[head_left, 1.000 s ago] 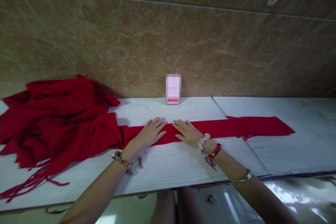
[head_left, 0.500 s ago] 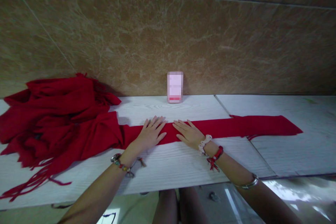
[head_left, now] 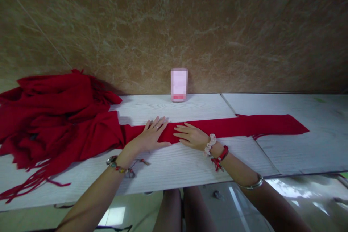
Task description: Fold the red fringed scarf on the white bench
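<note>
A long red scarf (head_left: 239, 126) lies stretched in a narrow strip across the white wooden table (head_left: 174, 168). My left hand (head_left: 150, 136) rests flat on the strip, fingers spread. My right hand (head_left: 190, 136) lies flat on it just to the right, fingers stretched out. The two hands almost touch at the middle of the strip. Both wrists carry bracelets. The strip's left end runs into a heap of red scarves (head_left: 54, 119) with fringes.
A small pink-and-white card (head_left: 179, 85) leans upright against the brown marble wall (head_left: 174, 32) behind my hands. The table's front edge runs just below my forearms, with my knees and a glossy floor under it. A seam splits the tabletop at right.
My hands have shifted slightly left along the scarf strip and stay flat on it. The view has tilted a little downward.
</note>
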Tool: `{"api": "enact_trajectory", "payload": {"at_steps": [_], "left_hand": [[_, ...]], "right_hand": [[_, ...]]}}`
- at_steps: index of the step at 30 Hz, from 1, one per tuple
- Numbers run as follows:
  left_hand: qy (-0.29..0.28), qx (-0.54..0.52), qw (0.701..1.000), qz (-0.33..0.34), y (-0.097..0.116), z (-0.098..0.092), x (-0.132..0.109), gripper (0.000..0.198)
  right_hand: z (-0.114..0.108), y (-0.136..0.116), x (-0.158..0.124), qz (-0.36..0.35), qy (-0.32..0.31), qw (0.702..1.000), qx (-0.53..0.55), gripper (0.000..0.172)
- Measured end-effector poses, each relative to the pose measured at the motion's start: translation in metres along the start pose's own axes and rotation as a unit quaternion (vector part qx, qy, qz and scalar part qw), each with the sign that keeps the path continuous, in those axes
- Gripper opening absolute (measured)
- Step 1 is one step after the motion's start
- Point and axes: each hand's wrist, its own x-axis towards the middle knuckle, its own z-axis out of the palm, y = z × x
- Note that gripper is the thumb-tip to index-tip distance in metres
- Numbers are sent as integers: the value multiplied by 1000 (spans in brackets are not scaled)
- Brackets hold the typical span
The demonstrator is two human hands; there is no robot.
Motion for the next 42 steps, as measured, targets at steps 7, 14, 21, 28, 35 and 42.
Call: {"api": "enact_trajectory", "payload": {"at_steps": [7, 14, 21, 28, 35, 42], "left_hand": [[3, 0, 999, -39, 1, -2, 0, 65], [-38, -13, 997, -70, 4, -8, -1, 77], [-32, -17, 996, -78, 5, -8, -2, 80], [-17, -5, 996, -90, 7, -8, -2, 80], [32, 27, 998, -43, 10, 2, 4, 64], [-6, 22, 999, -49, 11, -5, 5, 59]], "right_hand": [[-3, 0, -2, -12, -18, 997, 72, 31], [-8, 3, -3, -18, -17, 985, 170, 24], [1, -6, 5, 85, 58, 994, 48, 37], [0, -13, 5, 83, -23, 995, -57, 45], [1, -13, 1, 104, -12, 992, -72, 47], [-9, 51, -84, 271, -40, 953, -126, 49]]}}
